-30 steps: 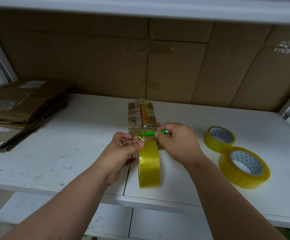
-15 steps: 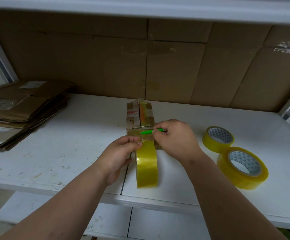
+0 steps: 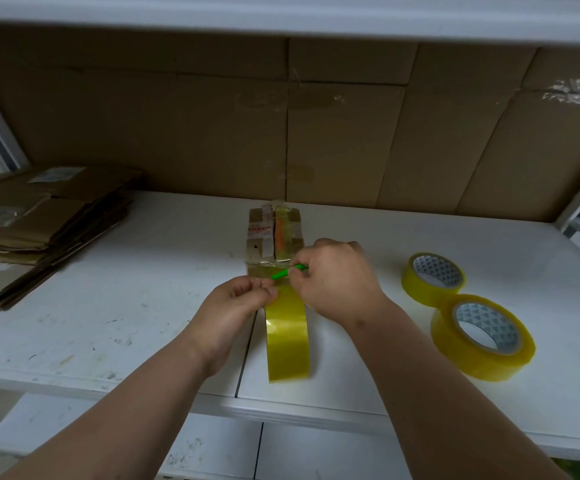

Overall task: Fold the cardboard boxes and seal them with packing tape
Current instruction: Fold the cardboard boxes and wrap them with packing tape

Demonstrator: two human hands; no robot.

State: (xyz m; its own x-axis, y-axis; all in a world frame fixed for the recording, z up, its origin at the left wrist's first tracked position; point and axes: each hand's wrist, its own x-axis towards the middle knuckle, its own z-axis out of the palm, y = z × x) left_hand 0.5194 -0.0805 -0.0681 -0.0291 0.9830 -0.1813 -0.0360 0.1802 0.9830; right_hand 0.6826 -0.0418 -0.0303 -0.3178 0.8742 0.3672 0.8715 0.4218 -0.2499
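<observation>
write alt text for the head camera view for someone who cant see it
Two hands work at a small taped cardboard box on a white table: the left hand pinches tape from an upright yellow roll, the right hand holds a green tool to it. Two spare rolls lie right, flattened boxes left.

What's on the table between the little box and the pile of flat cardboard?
Nothing. In the head view, only bare white table lies between the small taped box and the stack of flattened cardboard boxes.
</observation>
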